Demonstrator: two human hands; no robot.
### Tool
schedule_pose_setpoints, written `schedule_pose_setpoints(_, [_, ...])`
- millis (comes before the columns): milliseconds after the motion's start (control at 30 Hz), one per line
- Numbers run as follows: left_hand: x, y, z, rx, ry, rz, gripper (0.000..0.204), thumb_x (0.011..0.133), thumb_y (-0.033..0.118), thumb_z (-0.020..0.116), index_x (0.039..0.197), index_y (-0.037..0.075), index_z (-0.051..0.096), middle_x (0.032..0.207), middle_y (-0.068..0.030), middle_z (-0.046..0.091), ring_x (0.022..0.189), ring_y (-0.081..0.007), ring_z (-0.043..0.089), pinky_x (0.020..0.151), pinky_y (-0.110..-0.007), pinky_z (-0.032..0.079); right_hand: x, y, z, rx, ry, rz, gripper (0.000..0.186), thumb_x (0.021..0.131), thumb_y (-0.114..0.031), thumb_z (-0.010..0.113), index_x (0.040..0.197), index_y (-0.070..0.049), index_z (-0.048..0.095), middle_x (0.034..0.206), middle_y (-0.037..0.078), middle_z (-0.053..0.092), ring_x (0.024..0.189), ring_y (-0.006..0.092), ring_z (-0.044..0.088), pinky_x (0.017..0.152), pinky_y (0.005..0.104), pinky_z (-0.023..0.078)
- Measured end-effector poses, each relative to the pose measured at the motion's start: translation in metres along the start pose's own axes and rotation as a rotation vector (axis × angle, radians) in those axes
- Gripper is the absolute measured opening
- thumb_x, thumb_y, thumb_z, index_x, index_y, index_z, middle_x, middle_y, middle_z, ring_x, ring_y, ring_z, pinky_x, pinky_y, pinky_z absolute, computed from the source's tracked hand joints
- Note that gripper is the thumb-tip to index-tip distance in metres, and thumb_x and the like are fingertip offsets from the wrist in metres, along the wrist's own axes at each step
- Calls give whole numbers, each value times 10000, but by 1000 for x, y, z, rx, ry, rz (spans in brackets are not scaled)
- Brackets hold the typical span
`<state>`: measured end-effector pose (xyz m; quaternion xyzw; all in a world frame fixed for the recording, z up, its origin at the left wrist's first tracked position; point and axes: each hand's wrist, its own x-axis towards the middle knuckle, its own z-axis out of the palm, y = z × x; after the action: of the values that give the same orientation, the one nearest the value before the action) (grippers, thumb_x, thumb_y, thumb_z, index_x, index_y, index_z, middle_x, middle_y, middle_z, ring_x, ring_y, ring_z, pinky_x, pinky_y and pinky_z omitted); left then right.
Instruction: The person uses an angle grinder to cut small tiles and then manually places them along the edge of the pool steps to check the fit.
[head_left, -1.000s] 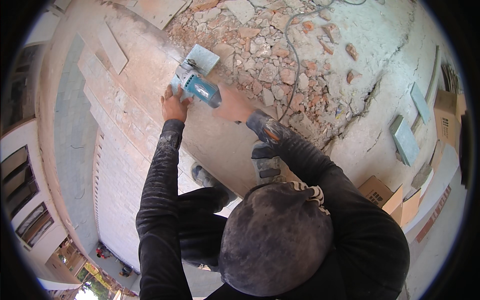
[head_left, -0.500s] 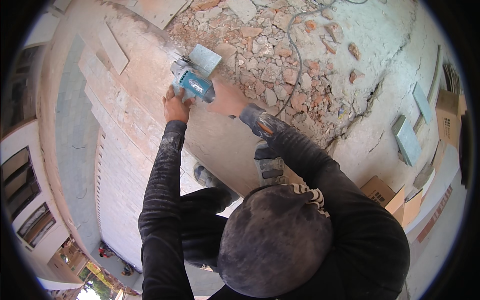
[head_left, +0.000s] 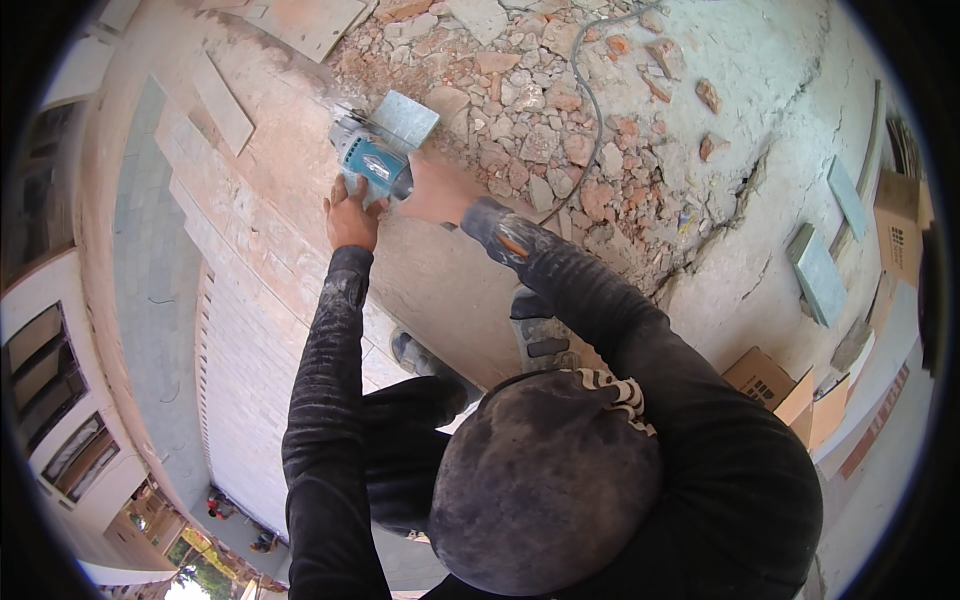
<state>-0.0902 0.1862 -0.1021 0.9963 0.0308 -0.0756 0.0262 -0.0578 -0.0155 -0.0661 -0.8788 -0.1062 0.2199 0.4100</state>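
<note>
My right hand (head_left: pixel 436 188) is wrapped round the rear of a teal angle grinder (head_left: pixel 374 163). The grinder's head lies at the left edge of a grey-green stone tile (head_left: pixel 405 120), amid a faint haze of dust. Below the grinder, my left hand (head_left: pixel 350 218) holds the near part of the tile, with thumb and fingers spread on either side of it. The grinder body covers the middle of the tile, so I cannot tell how far any cut runs. The disc itself is hard to make out.
Broken brick and concrete rubble (head_left: pixel 540 140) lies beyond my right hand, crossed by a grey power cable (head_left: pixel 598 120). Loose tiles (head_left: pixel 818 275) and cardboard boxes (head_left: pixel 758 380) stand at the right. A long tile strip (head_left: pixel 222 103) lies at the far left.
The grinder and my right hand have shifted a little to the left across the tile. My left hand stays in nearly the same place.
</note>
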Motion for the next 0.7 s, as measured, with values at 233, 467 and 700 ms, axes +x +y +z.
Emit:
schedule_pose_setpoints(233, [-1,-2,-1,-2,-8,-18,611,783,341,764,1331,128,597,1459,-223,432,1346,-346,433,1115,-531,316,6,-10,-3,40,-34,44,762,653,-445,818,1152,62,545,1056,286,651,1023,425,636,866,472,516])
schedule_pose_setpoints(467, [0,-3,0,-2,5,-3,612,786,345,760,1335,133,594,1453,-244,434,1343,-351,437,1118,-525,315,12,-5,3,60,-45,54,771,641,-428,820,1173,51,535,1085,289,644,1027,426,635,874,471,516])
schedule_pose_setpoints(700, [-1,0,-4,0,-9,-17,620,784,342,763,1343,137,589,1457,-240,434,1347,-343,437,1125,-521,308,8,-5,3,21,-1,25,766,646,-452,821,1155,52,548,1063,280,651,1019,414,638,867,461,517])
